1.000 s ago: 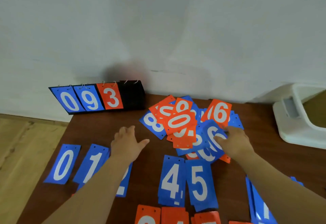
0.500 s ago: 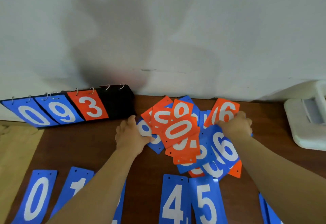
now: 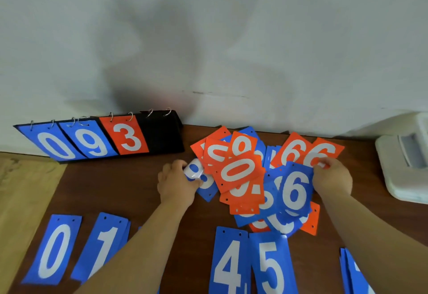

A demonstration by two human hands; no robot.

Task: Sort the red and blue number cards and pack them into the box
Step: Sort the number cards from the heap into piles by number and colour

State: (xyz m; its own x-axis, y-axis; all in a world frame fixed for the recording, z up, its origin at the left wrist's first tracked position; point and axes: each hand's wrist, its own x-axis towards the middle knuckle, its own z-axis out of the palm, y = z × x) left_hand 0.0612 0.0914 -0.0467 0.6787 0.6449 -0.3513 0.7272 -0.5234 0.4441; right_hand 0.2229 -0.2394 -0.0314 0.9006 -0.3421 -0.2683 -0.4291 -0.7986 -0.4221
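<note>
A mixed heap of red and blue number cards [image 3: 240, 173] lies on the brown table near the wall. My left hand [image 3: 177, 183] grips the blue 8 card [image 3: 196, 174] at the heap's left edge, bending its corner up. My right hand [image 3: 331, 177] pinches a red 6 card [image 3: 324, 152] at the heap's right side, next to a second red 6 [image 3: 293, 148] and a blue 6 [image 3: 295, 191]. Sorted blue cards 0 [image 3: 54, 249], 1 [image 3: 104, 245], 4 [image 3: 229, 263] and 5 [image 3: 272, 268] lie in a row nearer me.
A black flip scoreboard [image 3: 159, 133] showing 0, 9, 3 stands by the wall at the left. A white container [image 3: 405, 161] sits at the table's right edge. More blue cards [image 3: 352, 273] lie at the lower right. The table's left edge borders a wooden floor [image 3: 23, 191].
My left hand moved from flat on the table to the heap and took hold of the blue 8. My right hand shifted from the blue 6 up to the red 6 and drew it rightward.
</note>
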